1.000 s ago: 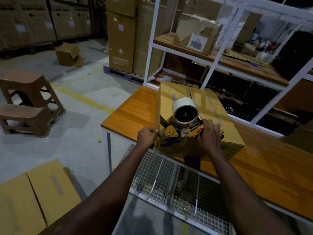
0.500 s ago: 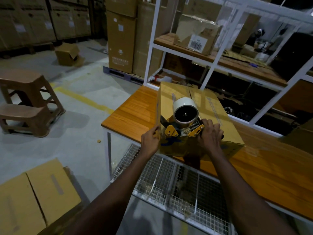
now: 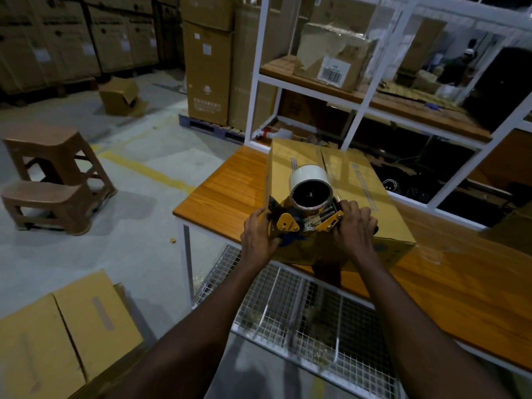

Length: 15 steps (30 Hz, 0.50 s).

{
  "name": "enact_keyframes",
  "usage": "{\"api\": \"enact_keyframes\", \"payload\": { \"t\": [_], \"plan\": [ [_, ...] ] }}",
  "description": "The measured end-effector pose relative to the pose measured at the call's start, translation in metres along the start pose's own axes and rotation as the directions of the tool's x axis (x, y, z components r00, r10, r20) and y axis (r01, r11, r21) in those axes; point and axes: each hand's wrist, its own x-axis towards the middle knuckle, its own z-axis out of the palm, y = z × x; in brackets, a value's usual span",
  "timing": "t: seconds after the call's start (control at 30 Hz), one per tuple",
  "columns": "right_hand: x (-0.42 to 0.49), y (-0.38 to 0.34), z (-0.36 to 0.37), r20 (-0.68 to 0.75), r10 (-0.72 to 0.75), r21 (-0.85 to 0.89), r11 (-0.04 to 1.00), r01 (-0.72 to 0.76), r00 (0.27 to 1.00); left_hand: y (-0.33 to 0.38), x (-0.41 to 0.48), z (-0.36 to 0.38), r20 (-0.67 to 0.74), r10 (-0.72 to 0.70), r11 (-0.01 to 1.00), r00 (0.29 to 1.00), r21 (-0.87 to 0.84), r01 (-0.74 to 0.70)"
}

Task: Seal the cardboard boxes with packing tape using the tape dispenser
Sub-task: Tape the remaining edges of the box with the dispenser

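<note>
the right hand's (image 3: 352,226) fingers are clenched round the handle of the tape dispenser (image 3: 306,221), knuckles up. the left hand (image 3: 257,236) grips the near left corner of the cardboard box (image 3: 355,180), with the thumb along the vertical edge and the fingers on the near face, just beside the dispenser's yellow plates.

the dispenser sits at the near edge of the box top, on the centre seam. its white tape roll (image 3: 311,185) stands above the hands with the dark core facing the camera. a glossy strip of tape runs from the roll toward the far edge of the top.

the box lies on the left end of the wooden table (image 3: 224,188), its near face at the table's front edge. bare tabletop shows on the box's left, up to the table's left edge, and a longer stretch on its right. a wire mesh shelf (image 3: 290,295) lies under the tabletop, below the forearms.

behind the table, the posts of a white rack (image 3: 260,82) rise near the box's far edge. to the left is open concrete floor with a yellow line (image 3: 149,171). two brown stools (image 3: 54,180) stand well apart from the table, and flattened cartons (image 3: 72,326) lie at the near left.
</note>
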Motion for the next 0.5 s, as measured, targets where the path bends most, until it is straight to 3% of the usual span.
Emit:
{"api": "enact_keyframes", "payload": {
  "t": [0.3, 0.5],
  "plan": [
    [0.004, 0.016, 0.007, -0.107, -0.105, 0.048, 0.993, 0.111, 0.989, -0.006, 0.000, 0.004, -0.124, 0.021, 0.977, 0.992, 0.215, 0.006],
    [0.003, 0.085, 0.014, -0.184, -0.086, 0.067, 0.993, 0.100, 0.979, 0.004, -0.004, 0.002, -0.175, 0.004, 0.971, 0.985, 0.237, 0.038]
  ]
}}
